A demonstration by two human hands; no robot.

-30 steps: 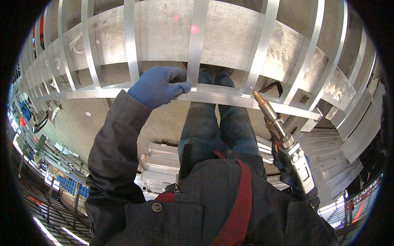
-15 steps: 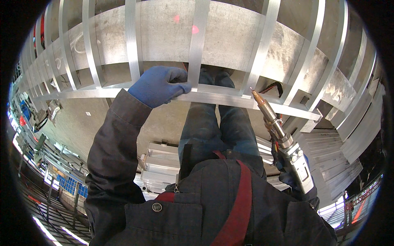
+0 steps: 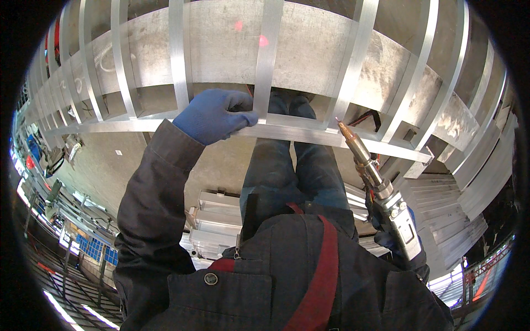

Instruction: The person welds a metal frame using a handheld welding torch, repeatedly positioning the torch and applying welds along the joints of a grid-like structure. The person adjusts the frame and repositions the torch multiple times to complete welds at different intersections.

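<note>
My gloved left hand (image 3: 216, 115) clamps down on the aluminium frame's cross rail (image 3: 287, 132), steadying it, while my right hand (image 3: 398, 243) grips the welding torch (image 3: 375, 182), nozzle aimed just beside an upright's joint

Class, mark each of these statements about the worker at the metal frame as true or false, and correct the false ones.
1. The left hand wears a blue glove. True.
2. The left hand rests on the horizontal rail of the metal frame. True.
3. The right hand holds a hammer. False: it holds a torch-like tool with a copper-coloured nozzle.
4. The nozzle tip points away from the frame, toward the floor. False: it sits close to the rail beside an upright bar.
5. The frame's bars are wooden. False: they are shiny silver metal.
</note>
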